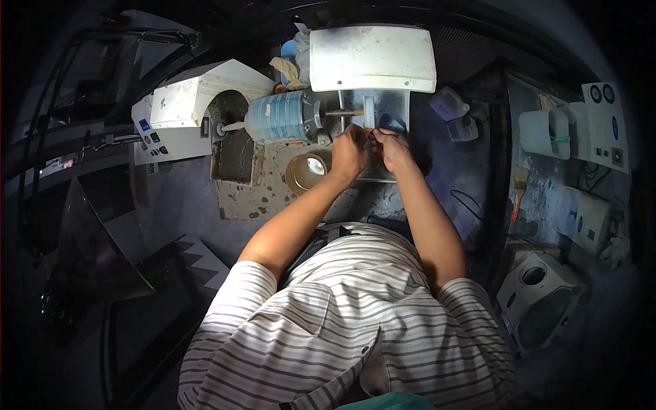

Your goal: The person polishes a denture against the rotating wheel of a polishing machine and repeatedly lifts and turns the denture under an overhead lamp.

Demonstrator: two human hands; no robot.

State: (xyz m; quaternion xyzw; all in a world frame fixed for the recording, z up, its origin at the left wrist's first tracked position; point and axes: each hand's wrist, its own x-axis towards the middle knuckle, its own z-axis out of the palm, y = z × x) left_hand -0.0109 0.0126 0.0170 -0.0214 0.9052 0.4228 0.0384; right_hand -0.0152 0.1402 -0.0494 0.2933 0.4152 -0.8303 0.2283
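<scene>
Both hands meet in front of a bench polishing machine (287, 117) with a blue-grey motor body. My left hand (350, 150) is closed, its fingertips by the shaft and the pale polishing wheel (369, 111). Close beside it, my right hand (392, 147) is closed too, thumb and fingers pinched together at the wheel's near edge. Whatever they hold between them is too small and hidden to name. A white hood (372, 58) hangs over the wheel, with a light-coloured tray (402, 102) behind and beneath it. On the motor's left end sits a smaller white wheel (220, 129).
A round brown container (305, 173) stands near my left wrist. At the left is a second white hood (205, 85) over a murky trough (232, 157). Clear plastic tubs (449, 104) lie right of the machine. A brush (519, 195) and several white devices line the right bench.
</scene>
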